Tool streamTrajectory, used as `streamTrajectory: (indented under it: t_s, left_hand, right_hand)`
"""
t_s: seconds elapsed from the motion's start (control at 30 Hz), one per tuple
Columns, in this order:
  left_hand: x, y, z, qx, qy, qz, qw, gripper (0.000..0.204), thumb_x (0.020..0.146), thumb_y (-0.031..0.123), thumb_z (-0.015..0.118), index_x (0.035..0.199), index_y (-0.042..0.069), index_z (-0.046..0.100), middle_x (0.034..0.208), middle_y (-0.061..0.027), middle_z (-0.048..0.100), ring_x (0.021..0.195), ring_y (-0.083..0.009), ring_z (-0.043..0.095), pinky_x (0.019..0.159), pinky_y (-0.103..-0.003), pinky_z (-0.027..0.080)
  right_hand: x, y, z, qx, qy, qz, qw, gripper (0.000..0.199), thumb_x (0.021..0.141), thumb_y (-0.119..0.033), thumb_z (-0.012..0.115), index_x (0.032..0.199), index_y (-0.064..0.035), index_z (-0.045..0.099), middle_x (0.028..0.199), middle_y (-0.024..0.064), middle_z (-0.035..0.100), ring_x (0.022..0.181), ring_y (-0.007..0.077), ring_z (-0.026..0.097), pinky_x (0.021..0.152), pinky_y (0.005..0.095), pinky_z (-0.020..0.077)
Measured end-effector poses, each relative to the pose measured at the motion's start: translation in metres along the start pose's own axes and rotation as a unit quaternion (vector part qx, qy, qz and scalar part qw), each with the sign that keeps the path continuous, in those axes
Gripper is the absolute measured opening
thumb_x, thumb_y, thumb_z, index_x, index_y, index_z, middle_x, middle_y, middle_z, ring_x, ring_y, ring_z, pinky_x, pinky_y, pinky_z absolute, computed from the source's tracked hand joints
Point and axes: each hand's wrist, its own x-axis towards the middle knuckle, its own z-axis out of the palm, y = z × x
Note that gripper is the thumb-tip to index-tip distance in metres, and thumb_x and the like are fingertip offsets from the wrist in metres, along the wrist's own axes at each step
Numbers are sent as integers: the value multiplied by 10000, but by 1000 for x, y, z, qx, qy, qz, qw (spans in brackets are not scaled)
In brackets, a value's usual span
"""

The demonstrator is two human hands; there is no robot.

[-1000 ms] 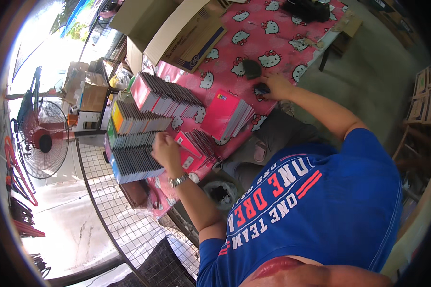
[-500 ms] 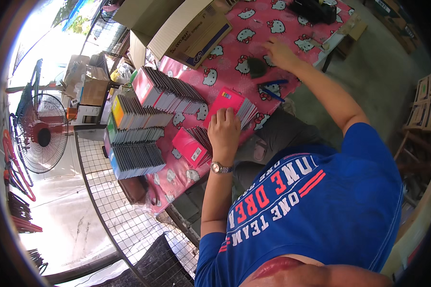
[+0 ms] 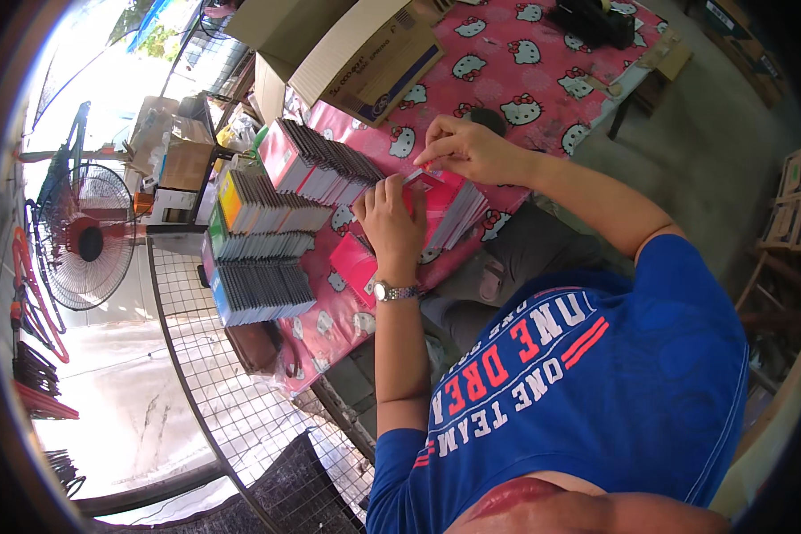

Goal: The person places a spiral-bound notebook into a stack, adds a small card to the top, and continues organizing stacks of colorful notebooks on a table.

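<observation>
My left hand (image 3: 392, 222), with a wristwatch (image 3: 384, 290) on its wrist, grips the left edge of a pink spiral notebook (image 3: 440, 198), its thumb on the cover and its fingers bent over the side. The notebook tops a fanned pile with white page edges. Over its far corner, my right hand (image 3: 472, 153) pinches something small at the fingertips, with a reddish spot showing; its kind is too small to tell. Another pink notebook pile (image 3: 354, 265) lies left of my left wrist, partly covered by it.
Tall stacks of spiral notebooks stand to the left: pink (image 3: 316, 165), yellow (image 3: 271, 205), green (image 3: 267, 242) and blue (image 3: 262, 291). An open cardboard box (image 3: 365, 67) sits behind them on the pink patterned tablecloth (image 3: 472, 64). A dark round object (image 3: 488, 120) lies beyond my right hand.
My right hand has come leftward from the far table to the notebook's corner, its fingers now pinched. My left hand has shifted slightly left. The blue-handled pliers are now hidden behind my right forearm.
</observation>
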Motion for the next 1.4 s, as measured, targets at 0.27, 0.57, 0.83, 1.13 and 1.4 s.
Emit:
streamTrajectory:
  t_s: [0.27,0.57,0.83,1.13,1.4]
  left_hand:
    - [5,-1,-2,-45,-21,4,999,193,888,222,658,989,66,605,889,-81,640,875,-273,598,856,-415,400]
    - [7,20,-2,-62,-16,49,997,264,869,137,641,1107,37,582,963,-110,651,913,-280,604,883,-410,403]
    - [-3,6,-2,-146,-39,21,988,182,918,124,614,1082,51,589,1029,-113,664,995,-310,613,983,-426,384]
    - [-15,-1,-11,8,-16,-33,999,285,803,203,748,1038,86,636,1070,-95,632,1136,-362,519,1024,-476,371]
    - [-4,3,1,-124,12,-32,992,336,715,196,834,946,48,639,953,-109,615,944,-328,544,847,-431,436]
  right_hand:
    - [9,-9,-15,151,-153,158,964,316,903,-18,613,1214,-69,639,896,65,594,825,201,595,760,337,491]
    - [6,-43,-7,-146,-106,114,977,367,918,-107,588,1276,-71,515,925,152,644,900,339,644,792,413,509]
    - [10,108,-38,-95,-178,264,943,222,803,-216,679,956,-66,620,1040,112,690,913,293,676,795,400,541]
    - [31,56,-40,-5,-213,233,949,325,816,-261,687,1086,-83,649,1147,188,666,1106,278,619,952,371,456]
    - [56,2,-46,430,-311,243,812,593,851,-402,582,1248,38,602,1154,74,650,1008,187,618,889,325,464]
